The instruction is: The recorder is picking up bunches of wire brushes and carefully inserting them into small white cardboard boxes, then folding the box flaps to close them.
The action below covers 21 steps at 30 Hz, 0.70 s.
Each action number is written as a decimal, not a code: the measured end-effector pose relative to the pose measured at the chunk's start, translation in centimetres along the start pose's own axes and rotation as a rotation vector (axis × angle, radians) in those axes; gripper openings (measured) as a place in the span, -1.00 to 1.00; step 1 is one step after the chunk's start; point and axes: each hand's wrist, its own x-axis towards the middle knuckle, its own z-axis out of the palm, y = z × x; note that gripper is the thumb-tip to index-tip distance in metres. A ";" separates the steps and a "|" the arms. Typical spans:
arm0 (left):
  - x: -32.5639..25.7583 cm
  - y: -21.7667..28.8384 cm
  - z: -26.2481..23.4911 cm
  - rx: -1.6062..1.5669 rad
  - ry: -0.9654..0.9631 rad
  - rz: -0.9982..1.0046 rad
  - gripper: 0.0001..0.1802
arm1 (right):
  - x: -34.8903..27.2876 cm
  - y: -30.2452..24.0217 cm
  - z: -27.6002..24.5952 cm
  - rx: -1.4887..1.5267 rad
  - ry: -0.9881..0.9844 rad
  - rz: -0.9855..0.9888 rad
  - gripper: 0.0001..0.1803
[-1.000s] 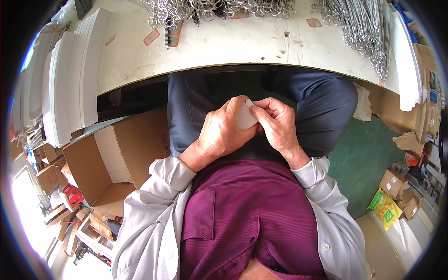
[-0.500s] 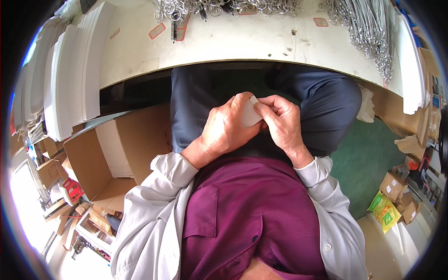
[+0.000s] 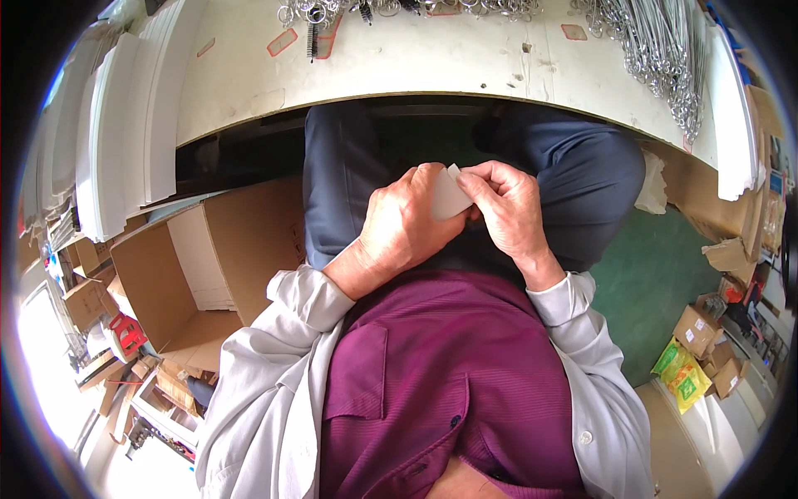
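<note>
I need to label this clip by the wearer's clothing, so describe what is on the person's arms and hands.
Both forearms are covered by long, loose, light grey sleeves, the left sleeve and the right sleeve, each ending in a folded cuff at the wrist. The left hand and right hand are bare: no gloves, and no rings or watch visible. A maroon vest is worn over the shirt.

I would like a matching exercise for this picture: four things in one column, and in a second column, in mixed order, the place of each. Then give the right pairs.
Things:
1. small white card
2. open cardboard box
3. metal rings and wire pieces
4. yellow-green packet

Places:
A. on the white table, at the top of the view
B. on the floor at the person's right, low in the view
C. between the left hand and the right hand, over the lap
D. on the floor at the person's left, beside the leg

Pairs: 1-C, 2-D, 3-A, 4-B
</note>
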 end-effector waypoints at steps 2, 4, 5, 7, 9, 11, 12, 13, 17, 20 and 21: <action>-0.2 0.0 0.0 -0.017 0.010 0.005 -0.52 | -0.2 0.0 -0.1 0.016 -0.002 0.012 -0.81; -0.3 0.0 0.0 -0.033 0.030 0.024 -0.55 | -0.2 -0.1 -0.2 0.004 -0.010 0.009 -0.82; -0.3 0.1 0.0 -0.034 0.030 0.024 -0.55 | -0.3 -0.2 -0.1 0.004 -0.011 0.009 -0.82; -0.3 0.3 -0.1 -0.025 0.031 0.006 -0.57 | -0.3 -0.4 -0.1 0.030 -0.001 0.024 -0.83; -0.4 0.4 -0.2 -0.017 0.029 0.007 -0.57 | -0.4 -0.3 0.0 0.020 0.004 0.014 -0.83; -0.5 0.4 -0.1 -0.008 0.029 0.008 -0.56 | -0.5 -0.4 0.1 0.008 0.007 0.005 -0.83; -0.5 0.4 -0.1 -0.008 0.046 0.015 -0.55 | -0.5 -0.5 0.2 0.006 0.022 -0.005 -0.83; -0.6 0.5 -0.1 -0.006 0.063 0.022 -0.53 | -0.6 -0.6 0.4 0.004 0.037 -0.015 -0.84; -0.7 0.5 -0.2 0.022 0.067 0.029 -0.47 | -0.8 -0.7 0.9 -0.069 0.089 -0.073 -0.86; -0.8 0.3 -0.2 0.032 0.093 0.067 -0.42 | -0.7 -0.7 1.0 -0.164 0.084 -0.151 -0.85; -0.8 0.4 -0.2 0.026 0.092 0.056 -0.43 | -0.7 -0.8 0.9 -0.166 0.078 -0.140 -0.85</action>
